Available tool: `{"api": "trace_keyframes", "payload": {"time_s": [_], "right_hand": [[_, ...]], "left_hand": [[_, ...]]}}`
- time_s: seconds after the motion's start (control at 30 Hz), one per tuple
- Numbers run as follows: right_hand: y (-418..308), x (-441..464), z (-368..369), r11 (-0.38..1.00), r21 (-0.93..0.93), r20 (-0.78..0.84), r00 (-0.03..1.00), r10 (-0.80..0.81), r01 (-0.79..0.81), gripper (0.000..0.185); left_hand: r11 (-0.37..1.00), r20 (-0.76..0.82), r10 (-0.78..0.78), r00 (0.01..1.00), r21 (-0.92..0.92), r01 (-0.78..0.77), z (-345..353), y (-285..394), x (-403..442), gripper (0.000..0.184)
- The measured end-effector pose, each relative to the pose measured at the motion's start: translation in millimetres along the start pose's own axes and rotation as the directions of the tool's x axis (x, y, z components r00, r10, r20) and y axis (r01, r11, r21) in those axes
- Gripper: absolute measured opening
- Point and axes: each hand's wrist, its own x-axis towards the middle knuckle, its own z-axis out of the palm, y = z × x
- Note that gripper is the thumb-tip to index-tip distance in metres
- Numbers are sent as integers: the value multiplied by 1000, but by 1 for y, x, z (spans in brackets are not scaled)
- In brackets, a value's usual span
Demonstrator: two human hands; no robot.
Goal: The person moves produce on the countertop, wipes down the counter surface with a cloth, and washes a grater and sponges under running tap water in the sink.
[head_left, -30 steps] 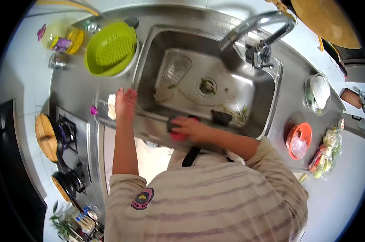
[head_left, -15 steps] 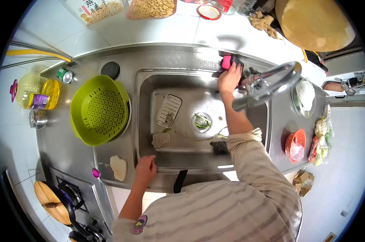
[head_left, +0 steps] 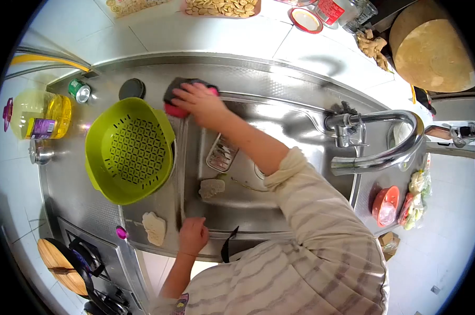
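Observation:
My right hand (head_left: 203, 106) is closed over a black and pink cleaning cloth (head_left: 175, 98), pressing it on the steel counter at the sink's back left corner. My left hand (head_left: 194, 235) is curled closed at the front left rim of the sink (head_left: 258, 223), and nothing shows in it. Beside the cloth stands a green colander (head_left: 93, 152). Inside the sink lie a small slotted soap dish (head_left: 223, 153) and a pale sponge-like piece (head_left: 212, 188). My right forearm hides part of the basin and most of the drain.
A chrome faucet (head_left: 374, 118) arches over the sink's right side. At left stand an oil bottle (head_left: 51, 115), a green can (head_left: 80, 91) and a black lid (head_left: 132, 89). A pale cloth-like piece (head_left: 154, 229) lies near the front. A red basket (head_left: 385, 205) stands at right.
My right hand has moved the cloth left along the back of the sink, from beside the faucet to near the colander. My left hand stays near the front rim. The view has shifted slightly.

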Motion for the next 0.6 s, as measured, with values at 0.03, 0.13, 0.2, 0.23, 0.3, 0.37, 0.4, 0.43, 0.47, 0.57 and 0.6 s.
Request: {"api": "trace_keyframes", "payload": {"time_s": [0.03, 0.13, 0.2, 0.23, 0.3, 0.37, 0.4, 0.43, 0.47, 0.57, 0.6], "right_hand": [[11, -24, -13, 997, -77, 6, 1000, -9, 9, 53], [38, -104, -52, 958, -284, 100, 993, 55, -25, 49], [48, -158, -87, 910, -372, 151, 956, 253, -182, 53], [49, -187, -101, 881, -388, 88, 941, 327, -271, 56], [55, -239, -127, 794, -468, -36, 907, 420, -387, 51], [46, -246, -131, 747, -464, -127, 870, 476, -476, 48], [41, -242, -127, 738, -452, -159, 860, 486, -501, 48], [44, -239, -116, 763, -419, -206, 870, 448, -492, 47], [51, -231, -103, 791, -385, -257, 878, 404, -476, 47], [30, -140, -81, 876, -315, 32, 918, 395, -366, 55], [28, -109, -63, 935, -227, -22, 961, 275, -272, 58]], "left_hand": [[1000, 5, -3, 1000, 23, 3, -1, 0, 0, 28], [1000, -28, -14, 1000, 4, 14, 1, -1, -1, 27], [1000, -25, -23, 999, 0, 23, 1, 0, -1, 26], [1000, -23, -21, 1000, 10, 21, 1, 0, 1, 26], [999, -23, -31, 999, 11, 31, 0, 0, -1, 26], [999, -27, -41, 999, 12, 41, 1, 2, -1, 26], [999, -18, -36, 999, 25, 36, -1, 2, -1, 26], [999, -14, -30, 999, 39, 30, -1, 2, -1, 26], [999, -28, -30, 999, 43, 31, -2, 3, 1, 26], [999, 7, -31, 1000, 17, 31, -3, 4, 2, 26], [999, -8, -22, 1000, 28, 22, 0, 1, 0, 26]]}}
